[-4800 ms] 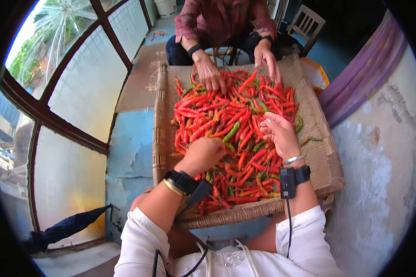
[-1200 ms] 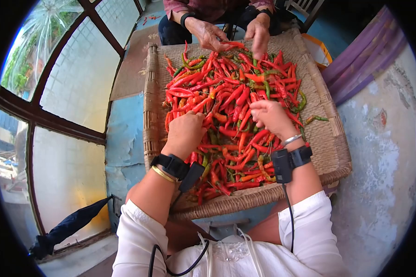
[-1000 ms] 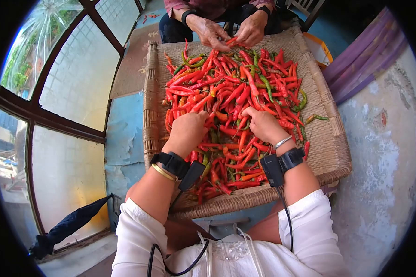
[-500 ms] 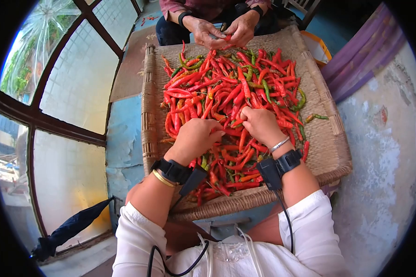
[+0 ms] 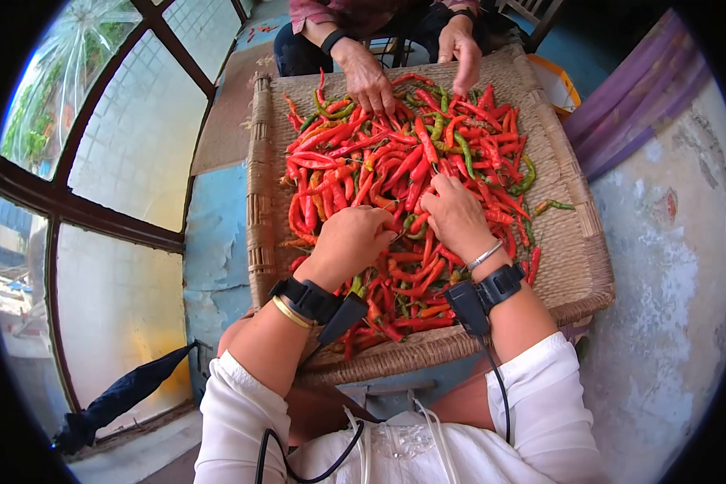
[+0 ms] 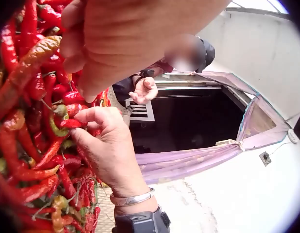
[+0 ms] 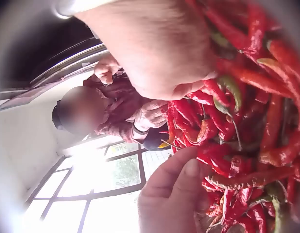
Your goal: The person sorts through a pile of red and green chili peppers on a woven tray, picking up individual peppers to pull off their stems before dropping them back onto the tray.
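Red chili peppers [image 5: 323, 157], with some green ones [image 5: 466, 153] among them, lie heaped on a woven tray [image 5: 569, 230]. My right hand [image 5: 457, 214], wearing a silver bangle, is over the middle of the heap. In the left wrist view its thumb and forefinger pinch a short red chili pepper [image 6: 72, 123], beside a curled green one [image 6: 58, 127]. Just left of it, my left hand [image 5: 348, 246] is low over the peppers, thumb and forefinger drawn together in the right wrist view. Whether they hold a pepper I cannot tell.
Across the tray sits another person, one hand [image 5: 367, 79] down among the peppers and the other [image 5: 462, 50] above the far edge. Framed windows [image 5: 125, 177] line the left side. A rough wall [image 5: 661, 258] and purple curtain [image 5: 621, 105] are at right. A folded umbrella [image 5: 129, 395] leans at lower left.
My left hand has shifted toward the tray's middle, near my right hand. The other person's hands, joined around a red pepper half a second ago, have parted, one dropping to the heap.
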### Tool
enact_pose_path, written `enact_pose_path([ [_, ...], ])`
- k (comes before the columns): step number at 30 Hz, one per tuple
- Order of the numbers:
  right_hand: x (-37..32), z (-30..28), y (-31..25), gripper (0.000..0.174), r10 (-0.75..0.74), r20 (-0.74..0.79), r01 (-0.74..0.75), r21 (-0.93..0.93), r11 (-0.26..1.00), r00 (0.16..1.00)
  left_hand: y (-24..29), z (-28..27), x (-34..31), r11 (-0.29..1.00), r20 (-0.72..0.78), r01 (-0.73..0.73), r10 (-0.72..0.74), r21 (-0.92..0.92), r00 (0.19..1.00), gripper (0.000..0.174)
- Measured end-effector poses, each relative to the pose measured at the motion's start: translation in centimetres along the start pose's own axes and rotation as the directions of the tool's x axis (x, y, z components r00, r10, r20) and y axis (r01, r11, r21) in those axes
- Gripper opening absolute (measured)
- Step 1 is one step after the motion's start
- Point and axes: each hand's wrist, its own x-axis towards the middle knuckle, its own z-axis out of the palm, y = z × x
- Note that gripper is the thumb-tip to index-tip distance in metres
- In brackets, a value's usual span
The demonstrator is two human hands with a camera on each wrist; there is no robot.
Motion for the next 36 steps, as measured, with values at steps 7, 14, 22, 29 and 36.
enact_pose_path([
  [7, 1.3, -3.4, -2.8, 0.011, 0.216, -0.202, -0.078, 0.532, 0.843, 0.955, -0.5, 1.0, 0.5, 0.949, -0.341, -0.218, 0.132, -0.228, 0.931, 0.026],
  [14, 0.7, -3.6, -2.4, 0.01, 0.399, 0.314, -0.289, 0.949, -0.122, 0.861, 1.0, -0.1, -0.3, 0.637, 0.128, 0.131, -0.051, -0.76, 0.99, 0.023],
  [22, 0.8, -2.8, -1.4, 0.018, 0.389, 0.434, -0.409, 0.9, -0.151, 0.812, 0.1, -1.3, 0.3, 0.674, 0.206, 0.269, -0.174, -0.688, 0.963, 0.023],
  [29, -0.7, 0.3, -1.0, 0.021, 0.032, 0.218, -0.096, 0.288, 0.953, 0.975, -2.0, -3.6, 1.3, 0.281, -0.163, -0.047, -0.407, -0.959, 0.899, 0.025],
  [36, -0.6, 0.2, -1.4, 0.012, 0.12, 0.229, -0.151, 0.121, 0.981, 0.966, -0.7, 0.2, 1.1, 0.649, 0.086, 0.189, -0.188, -0.737, 0.978, 0.024],
])
